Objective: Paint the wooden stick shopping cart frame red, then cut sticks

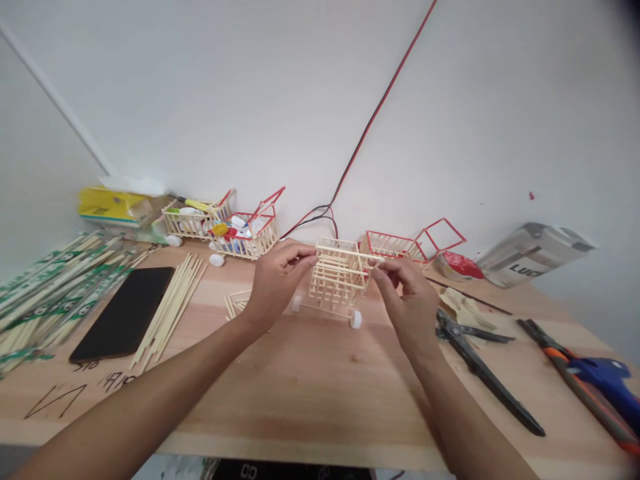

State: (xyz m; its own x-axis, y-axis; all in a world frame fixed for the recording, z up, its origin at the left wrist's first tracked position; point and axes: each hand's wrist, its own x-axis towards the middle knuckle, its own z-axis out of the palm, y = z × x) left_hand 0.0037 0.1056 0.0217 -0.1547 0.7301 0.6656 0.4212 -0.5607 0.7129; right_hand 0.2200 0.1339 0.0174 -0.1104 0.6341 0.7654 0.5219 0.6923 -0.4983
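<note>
A cart (334, 291) is between the left hand (277, 281) and the right hand (411, 303). Behind it on the table (320, 393), two filled carts (245, 249) stand left, another cart (389, 235) right. Loose sticks (169, 308), a phone (124, 313) and wrapped sticks (55, 293) lie leftward in turn; cutters (479, 367) lie right, pliers (554, 355) beyond.

From my console I see a dark phone (123, 315) lying flat at eight o'clock, with black handwriting (56, 400) just below it. At nine sits a yellow packet (113, 205); at ten a white pipe (57, 100) slants down the wall (225, 100). A red-and-black cable (370, 125) climbs toward one. I find a tilted bag (535, 257) at three — lettering partly readable — and, at four, black cutters (483, 371) plus an orange-handled tool (556, 355) beside something blue (600, 370).
</note>
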